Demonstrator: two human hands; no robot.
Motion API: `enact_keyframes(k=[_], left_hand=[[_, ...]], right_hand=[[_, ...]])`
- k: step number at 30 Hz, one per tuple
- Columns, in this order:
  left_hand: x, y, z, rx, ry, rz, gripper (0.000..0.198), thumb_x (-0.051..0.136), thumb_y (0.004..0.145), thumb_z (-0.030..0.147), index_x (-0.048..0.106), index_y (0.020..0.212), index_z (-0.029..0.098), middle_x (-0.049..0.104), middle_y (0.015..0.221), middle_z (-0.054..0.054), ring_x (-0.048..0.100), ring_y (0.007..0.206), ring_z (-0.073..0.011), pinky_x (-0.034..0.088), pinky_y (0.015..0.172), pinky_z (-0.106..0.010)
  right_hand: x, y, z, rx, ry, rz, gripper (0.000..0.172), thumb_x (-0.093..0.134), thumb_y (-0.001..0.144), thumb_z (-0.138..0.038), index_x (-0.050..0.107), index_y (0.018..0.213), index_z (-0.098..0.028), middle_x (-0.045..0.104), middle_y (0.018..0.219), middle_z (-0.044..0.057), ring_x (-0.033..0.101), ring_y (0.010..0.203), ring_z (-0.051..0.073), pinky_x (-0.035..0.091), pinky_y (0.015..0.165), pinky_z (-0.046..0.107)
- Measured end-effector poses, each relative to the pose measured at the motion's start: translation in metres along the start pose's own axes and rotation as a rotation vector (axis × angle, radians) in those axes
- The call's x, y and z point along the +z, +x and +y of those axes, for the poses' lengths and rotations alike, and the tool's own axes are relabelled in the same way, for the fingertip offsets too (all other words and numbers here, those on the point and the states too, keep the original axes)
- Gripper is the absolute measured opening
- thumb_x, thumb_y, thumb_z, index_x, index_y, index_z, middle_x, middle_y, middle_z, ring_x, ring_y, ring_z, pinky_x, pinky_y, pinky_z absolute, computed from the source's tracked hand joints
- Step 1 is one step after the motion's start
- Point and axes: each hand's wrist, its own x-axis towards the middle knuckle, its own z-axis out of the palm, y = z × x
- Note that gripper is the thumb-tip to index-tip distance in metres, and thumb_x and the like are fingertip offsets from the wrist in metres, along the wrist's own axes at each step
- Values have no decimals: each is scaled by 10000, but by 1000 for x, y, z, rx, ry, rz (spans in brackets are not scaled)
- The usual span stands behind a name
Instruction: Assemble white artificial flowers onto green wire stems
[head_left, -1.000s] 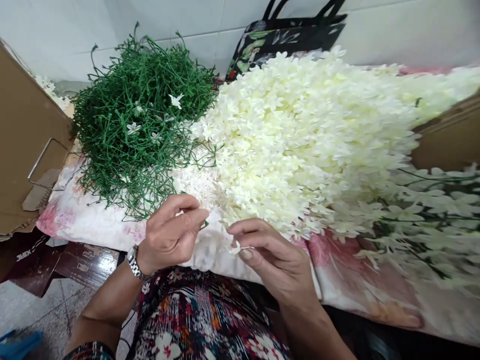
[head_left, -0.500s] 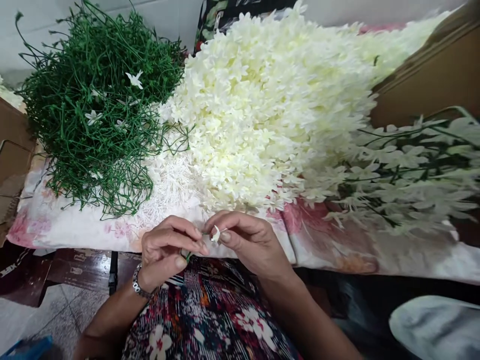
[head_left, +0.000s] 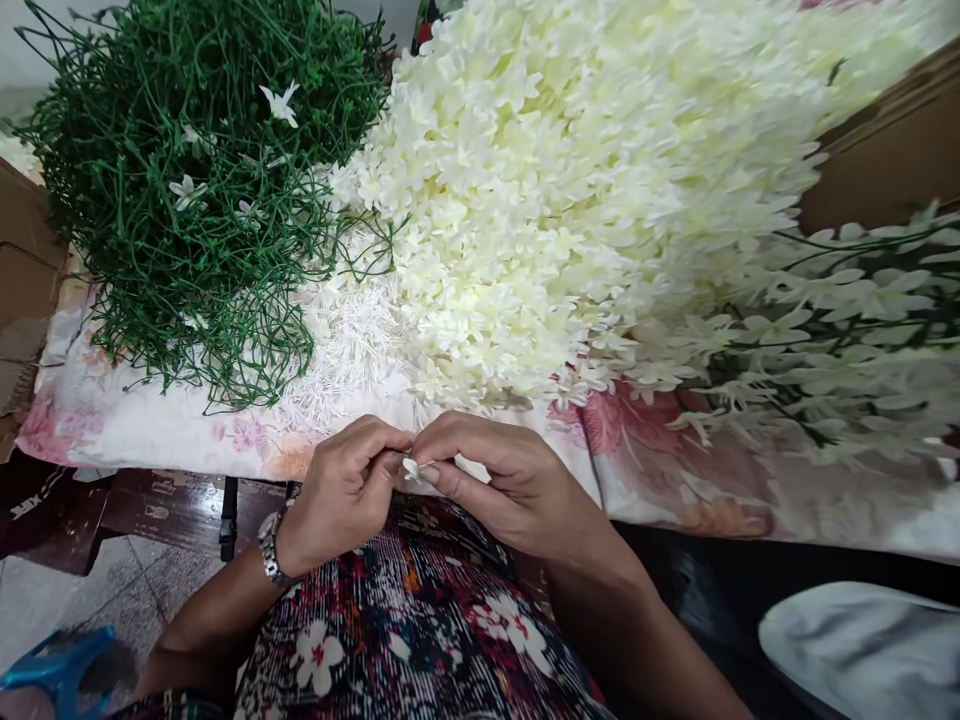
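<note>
My left hand (head_left: 349,485) and my right hand (head_left: 495,475) meet fingertip to fingertip just over the table's front edge. A small white artificial flower (head_left: 410,468) shows between them, pinched by the thumb and forefinger of my right hand. My left thumb and forefinger are closed at the flower's other side, where a green stem was visible a moment ago; the fingers now mostly cover it. Beyond my left hand lies a heap of green plastic stems (head_left: 180,210), a few white blossoms among them. A large mound of white flower heads (head_left: 525,220) rises beyond my right hand.
Thin white strands (head_left: 352,335) lie between the two heaps on the floral tablecloth (head_left: 165,430). Assembled white flower sprays (head_left: 847,340) spread at the right. Cardboard boxes stand at the left (head_left: 26,290) and right (head_left: 892,150). A blue object (head_left: 64,670) is at the lower left.
My hands have come closer together, and my left fingers have closed in at the flower. The head view has shifted slightly, so the heaps appear larger and higher.
</note>
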Motion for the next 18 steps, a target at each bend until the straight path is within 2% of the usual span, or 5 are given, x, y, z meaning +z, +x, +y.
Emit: enact_keyframes(k=[2, 4, 9, 13, 18], left_hand=[[3, -1, -5, 24, 75, 8, 137, 425, 737, 65, 529, 766, 149, 499, 655, -1, 459, 617, -96, 378, 567, -232], [4, -2, -9, 10, 89, 26, 141, 411, 743, 67, 524, 754, 150, 493, 647, -1, 452, 614, -99, 372, 565, -235], [4, -3, -12, -31, -66, 84, 125, 418, 768, 97, 532, 768, 147, 509, 688, -10, 477, 641, -96, 386, 578, -227], [4, -2, -13, -24, -217, 97, 129, 462, 764, 102, 572, 807, 151, 519, 682, -4, 482, 623, -82, 385, 557, -207], [5, -2, -17, 44, -276, 104, 184, 490, 754, 83, 607, 866, 171, 542, 677, -4, 493, 611, -77, 390, 551, -204]], right_hand=[[2, -3, 3, 13, -11, 3, 94, 486, 747, -114, 553, 795, -161, 564, 722, 21, 519, 691, 95, 434, 625, 251], [3, -6, 5, 16, -18, 62, 108, 487, 745, -109, 553, 808, -167, 566, 766, 26, 524, 733, 105, 435, 653, 264], [0, -11, 5, 5, -147, 241, 129, 524, 713, -78, 543, 790, -180, 546, 714, 1, 509, 686, 95, 407, 613, 241], [3, -12, 4, -6, -197, 257, 137, 526, 706, -71, 530, 790, -179, 535, 690, -7, 498, 650, 86, 393, 578, 227], [6, -10, 3, -27, -203, 245, 149, 511, 712, -69, 524, 807, -184, 536, 689, -1, 491, 640, 93, 399, 567, 236]])
